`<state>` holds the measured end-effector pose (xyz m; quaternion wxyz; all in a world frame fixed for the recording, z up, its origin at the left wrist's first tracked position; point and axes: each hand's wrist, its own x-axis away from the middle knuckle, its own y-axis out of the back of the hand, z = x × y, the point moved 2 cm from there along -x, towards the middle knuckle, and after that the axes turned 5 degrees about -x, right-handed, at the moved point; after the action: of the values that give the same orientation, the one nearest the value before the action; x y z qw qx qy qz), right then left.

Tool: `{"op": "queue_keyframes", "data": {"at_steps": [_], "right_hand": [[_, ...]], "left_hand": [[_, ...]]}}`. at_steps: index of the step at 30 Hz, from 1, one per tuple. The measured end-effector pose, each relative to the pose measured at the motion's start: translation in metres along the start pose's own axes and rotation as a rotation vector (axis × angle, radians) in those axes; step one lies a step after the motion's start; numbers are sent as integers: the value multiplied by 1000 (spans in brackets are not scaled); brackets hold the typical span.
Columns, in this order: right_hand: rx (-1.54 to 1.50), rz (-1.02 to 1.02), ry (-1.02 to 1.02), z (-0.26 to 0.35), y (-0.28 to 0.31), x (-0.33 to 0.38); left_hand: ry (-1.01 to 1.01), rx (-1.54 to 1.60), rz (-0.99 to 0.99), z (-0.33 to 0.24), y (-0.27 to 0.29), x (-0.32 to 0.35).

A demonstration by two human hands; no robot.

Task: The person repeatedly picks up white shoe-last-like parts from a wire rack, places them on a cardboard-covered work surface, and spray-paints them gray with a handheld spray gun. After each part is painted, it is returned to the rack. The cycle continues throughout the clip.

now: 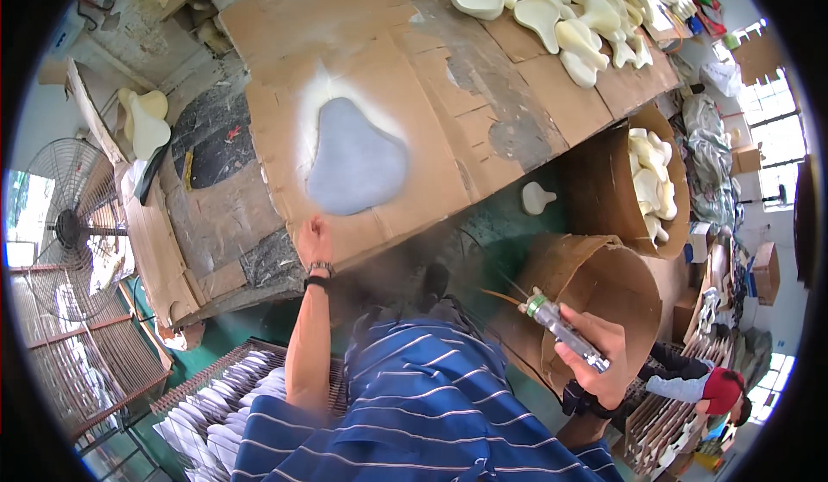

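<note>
A smooth grey-blue pad (358, 159), rounded and three-lobed, lies flat on the cardboard-covered table (440, 128). Whitish haze marks the cardboard around its upper and left edges. Just below the pad's lower left edge, my left hand (315, 242) is closed with its fingers curled; whatever they may hold is hidden. Over at the right, away from the table, my right hand (597, 357) is wrapped around a clear-bodied hand tool with a green collar (556, 325). Its narrow tip points up and left; the tool's exact kind is unclear.
Cream foam pieces (582, 12) are heaped at the table's far right. Two round cardboard drums (634, 297) stand beside the right edge, one with foam pieces (651, 176). White pieces fill a rack (224, 396) at lower left; a fan (69, 223) stands left. A person (703, 389) is at far right.
</note>
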<state>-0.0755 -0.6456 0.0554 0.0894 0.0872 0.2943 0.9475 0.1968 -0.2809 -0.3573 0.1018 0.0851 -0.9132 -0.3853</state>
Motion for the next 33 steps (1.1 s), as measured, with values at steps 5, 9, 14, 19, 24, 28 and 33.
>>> {"op": "queue_keyframes", "data": {"at_steps": [5, 9, 14, 19, 24, 28, 33], "right_hand": [[-77, -134, -38, -1, -3, 9], [-148, -147, -61, -9, -19, 21], [-145, -209, -124, 3, -52, 26], [-176, -312, -116, 26, -98, 43], [-208, -405, -116, 58, -153, 66], [-225, -498, -235, 73, -193, 91], [-257, -669, -177, 73, -235, 128]], "left_hand": [[-10, -320, -72, -31, -9, -23], [-72, -446, -31, -37, -2, -36], [-161, -314, -117, -72, 11, -33], [490, 1085, -25, -32, -37, -58], [195, 1453, 627, -79, -42, -125], [-40, 1377, 632, -260, 46, -71], [-412, 1457, 1002, -344, 130, 13]]}}
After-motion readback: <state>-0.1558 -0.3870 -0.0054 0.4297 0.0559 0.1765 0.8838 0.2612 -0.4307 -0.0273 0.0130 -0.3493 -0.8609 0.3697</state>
